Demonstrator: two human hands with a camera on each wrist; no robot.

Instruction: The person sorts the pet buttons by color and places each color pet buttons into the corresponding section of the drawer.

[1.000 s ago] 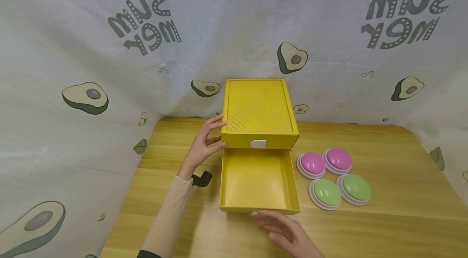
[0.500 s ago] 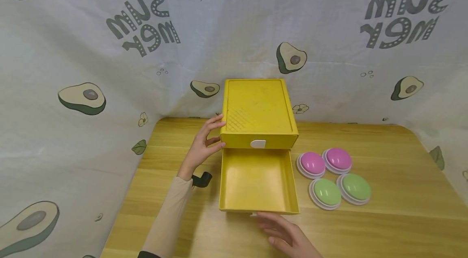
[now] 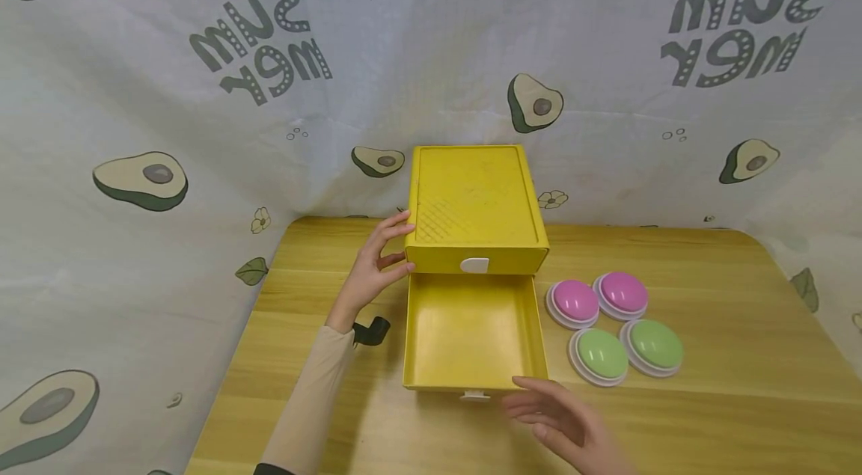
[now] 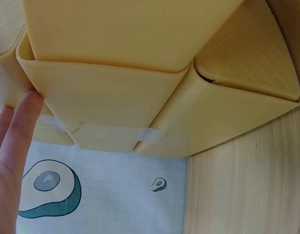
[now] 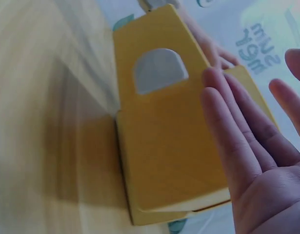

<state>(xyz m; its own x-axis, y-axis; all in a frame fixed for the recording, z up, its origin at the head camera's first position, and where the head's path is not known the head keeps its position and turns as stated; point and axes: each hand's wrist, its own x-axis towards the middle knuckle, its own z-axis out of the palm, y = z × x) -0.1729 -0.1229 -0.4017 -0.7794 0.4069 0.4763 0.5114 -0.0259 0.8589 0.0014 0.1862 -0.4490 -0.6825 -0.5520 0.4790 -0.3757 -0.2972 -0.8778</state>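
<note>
A yellow drawer cabinet [image 3: 478, 194] stands at the back middle of the table. Its lower drawer [image 3: 474, 336] is pulled far out, with nothing lying inside, and a white handle [image 3: 475, 395] sits on that drawer's front. My left hand [image 3: 367, 277] rests its extended fingertips against the cabinet's left side; in the left wrist view, fingers [image 4: 24, 126] touch the yellow wall. My right hand [image 3: 562, 423] is just off the drawer's front right corner, fingers fairly straight and gripping nothing. The right wrist view shows the drawer front [image 5: 164, 141] beyond that hand's fingers.
Right of the drawer, two pink push lights [image 3: 575, 301] and two green push lights [image 3: 601, 355] with white bases lie on the wooden table [image 3: 734, 325]. A black bent piece [image 3: 373, 331] is beside my left wrist. An avocado-print cloth [image 3: 431, 71] hangs behind.
My right hand has left the drawer's handle and shifted right, so the handle now shows fully. The left hand and the pulled-out drawer stay in place.
</note>
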